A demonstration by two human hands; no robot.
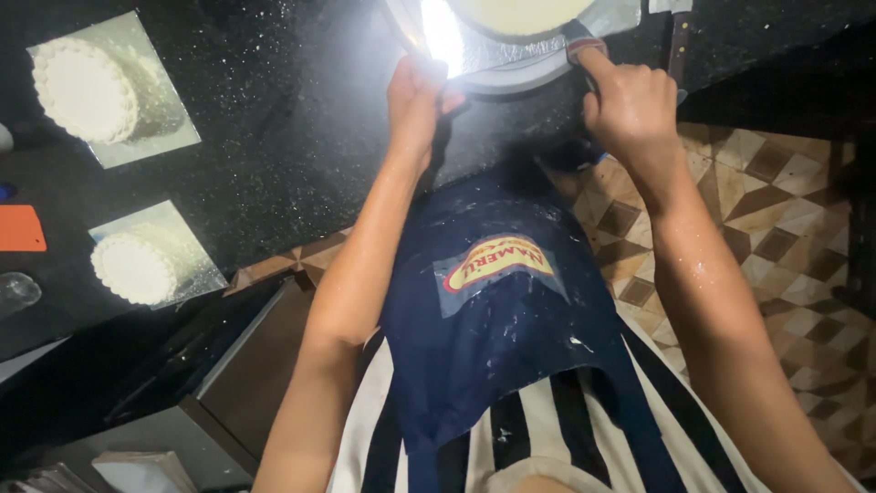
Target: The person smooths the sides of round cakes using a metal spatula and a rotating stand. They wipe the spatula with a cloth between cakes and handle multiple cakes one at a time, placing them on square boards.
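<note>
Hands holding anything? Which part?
Both the left hand and right hand grip the near rim of the round silver cake stand, one at each side.

2 hands on the job: left hand (415,96), right hand (630,105). 1 round turntable (511,78). 2 small white cakes: far cake (84,89), near cake (135,267). 1 orange scraper (20,228).
</note>
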